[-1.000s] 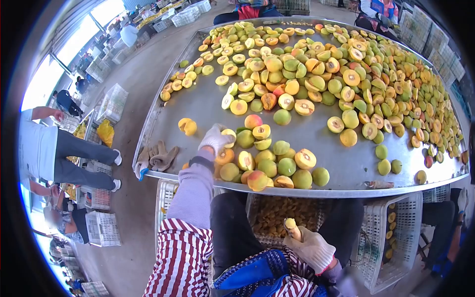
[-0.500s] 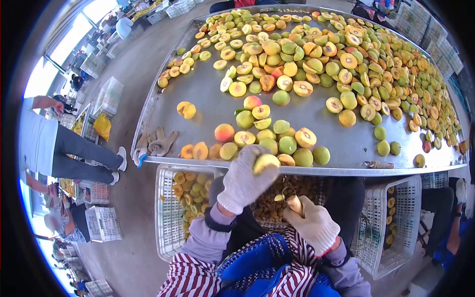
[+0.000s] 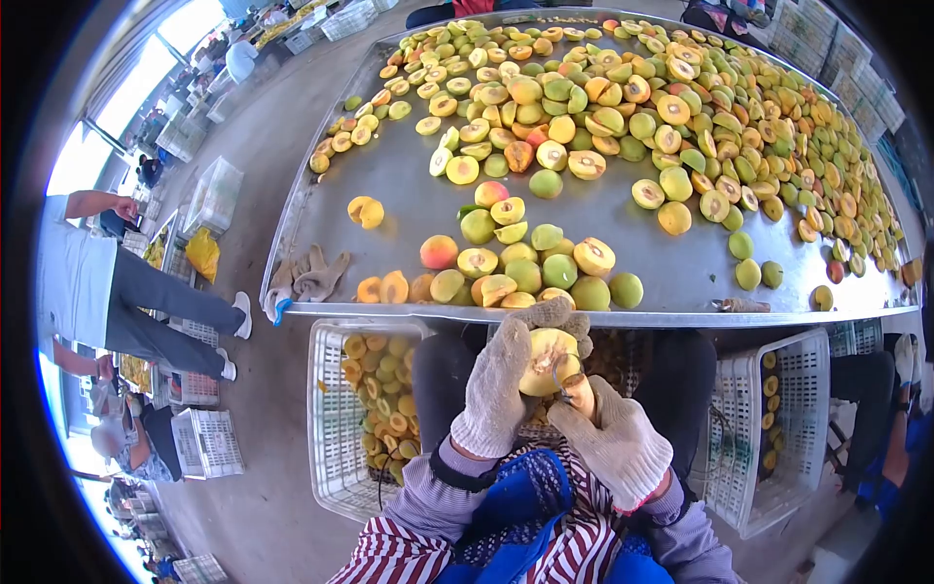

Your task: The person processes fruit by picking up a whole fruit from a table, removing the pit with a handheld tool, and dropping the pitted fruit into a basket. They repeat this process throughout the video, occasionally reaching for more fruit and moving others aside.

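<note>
My left hand (image 3: 506, 380), in a knitted glove, is closed around a peach half (image 3: 547, 361) with its cut face turned up, just below the table's near edge. In my gloved right hand (image 3: 621, 443) is a pitting tool (image 3: 578, 394) with a wooden handle and a curved metal loop. The loop touches the peach's cut face around its middle. Whole and halved peaches (image 3: 522, 273) lie near the edge, just beyond my hands. Behind my hands, a container of brown bits is mostly hidden.
A metal table (image 3: 389, 195) with a raised rim carries a large heap of peach halves (image 3: 623, 107). Worn gloves (image 3: 316, 275) lie at its left corner. White crates (image 3: 336, 428) stand by both my legs, the left one holding peach halves. A person (image 3: 146, 292) stands at left.
My left hand has come down toward the right hand, turning the peach half's cut face up. The tool's loop now meets the fruit. A cut piece now lies among the near peaches.
</note>
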